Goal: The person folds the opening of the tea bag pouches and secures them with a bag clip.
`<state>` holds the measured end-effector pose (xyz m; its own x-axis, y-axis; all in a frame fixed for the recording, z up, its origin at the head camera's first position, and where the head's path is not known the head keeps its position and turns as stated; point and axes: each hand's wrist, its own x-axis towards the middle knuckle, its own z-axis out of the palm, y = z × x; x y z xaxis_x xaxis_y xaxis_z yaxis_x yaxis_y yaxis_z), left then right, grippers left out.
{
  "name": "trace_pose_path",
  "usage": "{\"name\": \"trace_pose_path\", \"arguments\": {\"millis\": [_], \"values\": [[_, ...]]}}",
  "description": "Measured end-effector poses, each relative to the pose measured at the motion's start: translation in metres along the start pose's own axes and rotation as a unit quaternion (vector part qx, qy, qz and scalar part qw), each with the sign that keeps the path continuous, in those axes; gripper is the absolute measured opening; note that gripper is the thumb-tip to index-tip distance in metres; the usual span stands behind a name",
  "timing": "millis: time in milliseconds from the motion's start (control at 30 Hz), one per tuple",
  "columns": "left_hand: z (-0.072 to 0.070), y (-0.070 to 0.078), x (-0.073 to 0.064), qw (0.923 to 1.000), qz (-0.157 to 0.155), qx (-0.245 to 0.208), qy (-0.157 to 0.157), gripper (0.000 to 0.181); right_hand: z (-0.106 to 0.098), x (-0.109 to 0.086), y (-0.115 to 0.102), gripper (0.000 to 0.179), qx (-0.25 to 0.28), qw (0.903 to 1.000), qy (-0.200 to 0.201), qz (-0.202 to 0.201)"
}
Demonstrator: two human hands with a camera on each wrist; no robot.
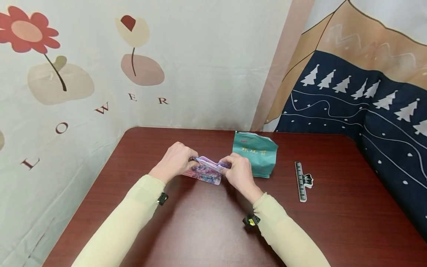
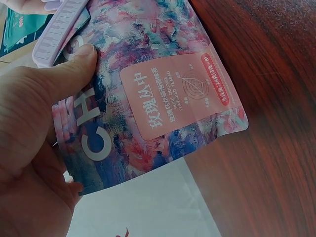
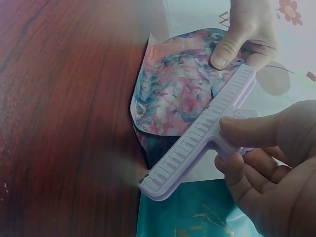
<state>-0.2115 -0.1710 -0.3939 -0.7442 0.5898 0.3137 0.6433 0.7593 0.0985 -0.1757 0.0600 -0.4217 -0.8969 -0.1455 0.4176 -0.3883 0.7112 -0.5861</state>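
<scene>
Just left of a green bag (image 1: 257, 155), a person's left hand (image 1: 176, 159) pinches a patterned pouch (image 1: 205, 174) by its edge, apparently to steady it; the right hand (image 1: 241, 172) squeezes a purple clip (image 3: 197, 134) by its handle, presumably to spread it.

Indoor cloth-draped corner, home or studio, can't tell which. Evidence: dark red wooden table (image 1: 200, 230); pale cloth (image 1: 213, 55) with flower prints behind and left of table; navy cloth (image 1: 333, 100) with white trees behind and right of table.
</scene>
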Motion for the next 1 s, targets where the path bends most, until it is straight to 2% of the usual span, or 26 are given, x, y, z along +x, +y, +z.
{"name": "trace_pose_path", "arguments": {"millis": [300, 1000], "values": [[0.001, 0.0014, -0.0001, 1.0, -0.003, 0.005, -0.005, 0.018, -0.0015, 0.002, 0.0019, 0.016, 0.003, 0.9999, -0.015, 0.002], [0.0012, 0.001, -0.0006, 1.0, -0.004, 0.007, 0.003, 0.035, -0.0025, 0.0053, -0.0061, 0.015, 0.011, 0.9998, -0.015, 0.011]]}}
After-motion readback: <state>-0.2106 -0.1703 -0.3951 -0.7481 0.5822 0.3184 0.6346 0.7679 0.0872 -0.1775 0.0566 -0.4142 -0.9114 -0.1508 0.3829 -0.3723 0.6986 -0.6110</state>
